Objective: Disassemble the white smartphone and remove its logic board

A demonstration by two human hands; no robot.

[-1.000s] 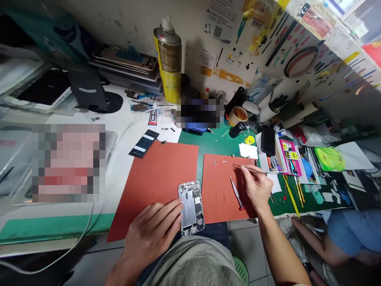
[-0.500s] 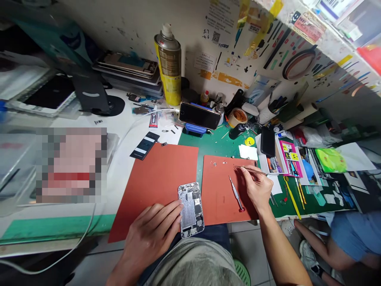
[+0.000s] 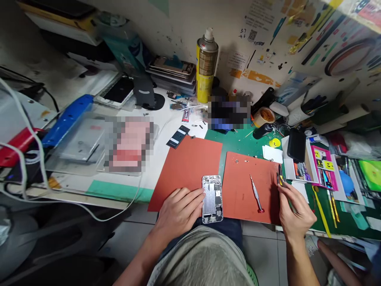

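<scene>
My left hand (image 3: 181,208) lies along the left edge of an opened smartphone (image 3: 210,200), fingertips over its frame and thumb out of sight. The phone's inner parts face up, and its lower end reaches past the red-brown mat's front edge. My right hand (image 3: 297,208) is at the right mat's right edge, thumb and fingers pinched on dark tweezers (image 3: 279,176) whose tips point away from me. A silver precision screwdriver (image 3: 256,194) with a red end lies on the right mat (image 3: 238,186). Tiny metal parts (image 3: 237,161) sit near that mat's far edge.
A dark rectangular panel (image 3: 177,137) lies beyond the left mat (image 3: 190,163). To the right stand a white tool box (image 3: 284,153), a black phone (image 3: 297,145), and a yellow tool (image 3: 321,212). A yellow spray can (image 3: 205,75) stands at the wall. White cables (image 3: 89,214) hang at the left.
My right hand has moved right and nearer to me, from over the right mat to its edge, and the tweezers now point away. My left hand stays on the phone. The view has turned left.
</scene>
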